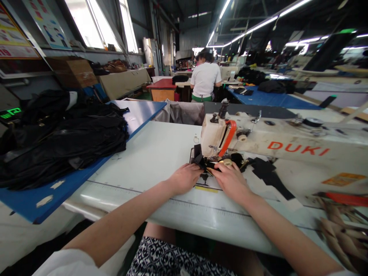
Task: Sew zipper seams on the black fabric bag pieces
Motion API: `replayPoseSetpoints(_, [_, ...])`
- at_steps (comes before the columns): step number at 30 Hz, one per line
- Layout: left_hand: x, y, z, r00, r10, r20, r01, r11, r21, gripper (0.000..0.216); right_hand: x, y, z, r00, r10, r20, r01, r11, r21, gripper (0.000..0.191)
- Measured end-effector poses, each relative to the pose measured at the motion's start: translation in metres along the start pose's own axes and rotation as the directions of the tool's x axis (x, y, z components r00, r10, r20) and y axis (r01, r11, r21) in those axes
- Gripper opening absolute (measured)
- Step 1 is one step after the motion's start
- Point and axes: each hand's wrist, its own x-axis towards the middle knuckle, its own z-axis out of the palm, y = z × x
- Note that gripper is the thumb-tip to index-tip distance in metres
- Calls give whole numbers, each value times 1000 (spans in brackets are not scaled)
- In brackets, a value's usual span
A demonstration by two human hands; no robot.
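A white sewing machine (299, 147) with orange lettering stands on the pale table, its head over the middle. Under its needle area lies a small black fabric piece (197, 156), partly hidden by the machine head and my fingers. My left hand (186, 178) is at the left of the needle area, its fingertips closed down on the fabric. From the other side my right hand (232, 181) reaches in, thumb and fingers closed at the fabric's near edge. Black strips (270, 174) with a pale end lie right of my right hand.
A large heap of black garments (63, 134) lies on the blue-topped table (103, 168) at left. A ruler marking runs along the sewing table's (161, 145) front. Tan pieces (339, 234) are at lower right. Ahead, a person in a white shirt (205, 78) faces away.
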Motion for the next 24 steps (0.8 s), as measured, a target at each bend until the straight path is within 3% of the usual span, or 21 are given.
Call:
replayPoseSetpoints(8, [-10,3,-4,998,-58,-14,59,997,41,31,1,-8,-9,1000,-2,13,2,998,-60,33])
replayPoseSetpoints(12, [-18,7,-10,977,-102,-187,111,993,37,29,0,-10,-8,1000,16,13,-15,997,-73,35])
replayPoseSetpoints(15, [-14,10,-10,964,25,-263,4,994,109,32,0,-11,-8,1000,22,16,-20,997,-68,34])
replayPoseSetpoints(19, [2,10,-2,974,187,-129,-146,950,276,30,0,-13,-8,999,31,16,-29,997,-68,29])
replayPoseSetpoints(24, [10,10,-5,996,83,-36,-67,940,333,11,-1,-13,-5,999,35,-2,-35,999,-34,35])
